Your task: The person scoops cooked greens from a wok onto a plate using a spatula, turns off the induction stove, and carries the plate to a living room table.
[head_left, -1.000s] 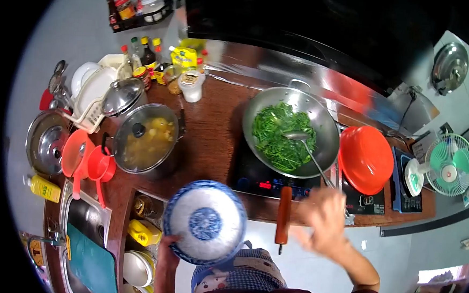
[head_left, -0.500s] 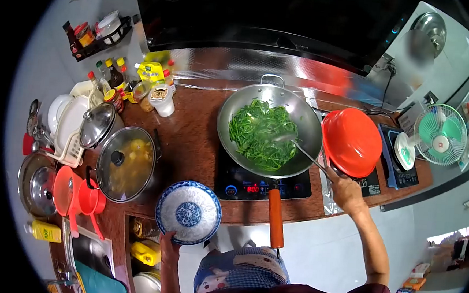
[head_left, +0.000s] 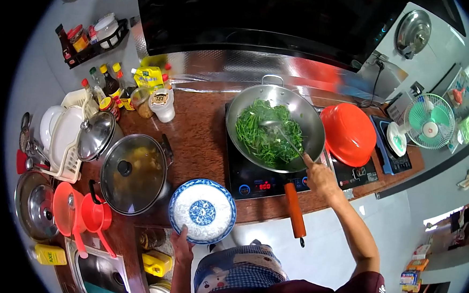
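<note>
My left hand point(head_left: 182, 244) grips the near rim of a blue-and-white patterned plate point(head_left: 202, 211), thumb on top; nothing lies on the plate. It is held at the counter's front edge, left of the wok. My right hand point(head_left: 321, 177) is closed round the handle of a metal ladle point(head_left: 286, 136). The ladle's bowl rests among cooked leafy greens point(head_left: 261, 143) inside the steel wok point(head_left: 308, 121). Under the wok is a black induction cooker point(head_left: 258, 190) with a lit red display. The wok's wooden handle point(head_left: 295, 210) points toward me.
A lidded glass-topped pot point(head_left: 133, 188) stands left of the plate, near red strainers point(head_left: 69, 206). Sauce bottles point(head_left: 111, 82) line the back left. Right of the wok are an upturned red basin point(head_left: 349, 134), a second cooker point(head_left: 353, 172) and a green fan point(head_left: 429, 122).
The ladle has moved left and deeper across the greens, my right hand now nearer the wok's rim. The plate is still in my left hand; the whole view has shifted slightly.
</note>
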{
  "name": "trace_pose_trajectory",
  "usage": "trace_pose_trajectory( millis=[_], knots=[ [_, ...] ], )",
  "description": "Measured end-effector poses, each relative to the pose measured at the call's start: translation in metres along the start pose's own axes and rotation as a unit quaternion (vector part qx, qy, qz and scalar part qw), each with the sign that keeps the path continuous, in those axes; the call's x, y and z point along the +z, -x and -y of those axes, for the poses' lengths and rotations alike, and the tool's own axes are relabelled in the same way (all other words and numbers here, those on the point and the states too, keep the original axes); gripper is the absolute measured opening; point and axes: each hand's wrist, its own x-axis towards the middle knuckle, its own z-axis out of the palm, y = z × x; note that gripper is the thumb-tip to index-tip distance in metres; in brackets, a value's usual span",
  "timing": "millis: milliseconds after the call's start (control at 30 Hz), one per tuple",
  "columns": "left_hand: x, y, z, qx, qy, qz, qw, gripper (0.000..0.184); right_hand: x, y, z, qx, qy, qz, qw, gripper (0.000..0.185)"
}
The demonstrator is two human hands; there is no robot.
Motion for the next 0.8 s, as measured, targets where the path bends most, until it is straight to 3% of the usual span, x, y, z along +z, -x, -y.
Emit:
trace_pose_trajectory(
  millis=[33,100,167,200,300,333,400,500,600,700,800],
  knots=[
    [-0.001,-0.001,0.0,-0.003,-0.011,-0.012,1.0,0.031,-0.004,0.013,-0.001,-0.046,-0.007,-0.01,0.999,0.056],
    [-0.001,-0.002,-0.004,-0.023,-0.062,-0.058,0.996,0.031,-0.03,0.035,0.0,-0.025,0.021,0.043,0.999,0.052],
    [-0.013,-0.008,-0.005,-0.058,-0.126,-0.035,0.99,0.034,-0.067,0.053,0.0,-0.002,0.065,0.077,0.995,0.049],
    [-0.019,-0.011,-0.006,-0.073,-0.16,-0.024,0.984,0.035,-0.068,0.054,-0.015,0.004,0.022,0.069,0.997,0.045],
    [-0.017,-0.01,-0.004,-0.058,-0.091,-0.022,0.994,0.033,-0.062,0.047,-0.021,-0.01,-0.022,0.005,1.0,0.046],
    [-0.017,-0.012,-0.003,-0.059,-0.097,-0.036,0.993,0.034,-0.057,0.04,-0.008,0.046,-0.024,0.0,0.999,0.048],
    [-0.019,-0.015,0.0,-0.063,-0.112,-0.066,0.99,0.036,-0.036,0.024,0.007,0.051,-0.049,-0.032,0.997,0.045],
    [-0.025,-0.02,0.004,-0.076,-0.061,-0.033,0.995,0.038,-0.001,-0.006,0.025,0.073,-0.1,0.01,0.992,0.041],
    [-0.024,-0.026,-0.002,-0.092,-0.07,-0.014,0.993,0.039,-0.025,0.016,0.044,0.048,-0.051,0.073,0.995,0.046],
    [-0.024,-0.022,0.0,-0.096,-0.046,-0.016,0.994,0.04,-0.039,0.037,0.006,-0.002,-0.022,0.061,0.998,0.05],
    [-0.02,-0.02,0.0,-0.095,-0.043,-0.043,0.994,0.041,-0.047,0.034,0.003,0.064,0.006,0.057,0.996,0.054]
  ],
)
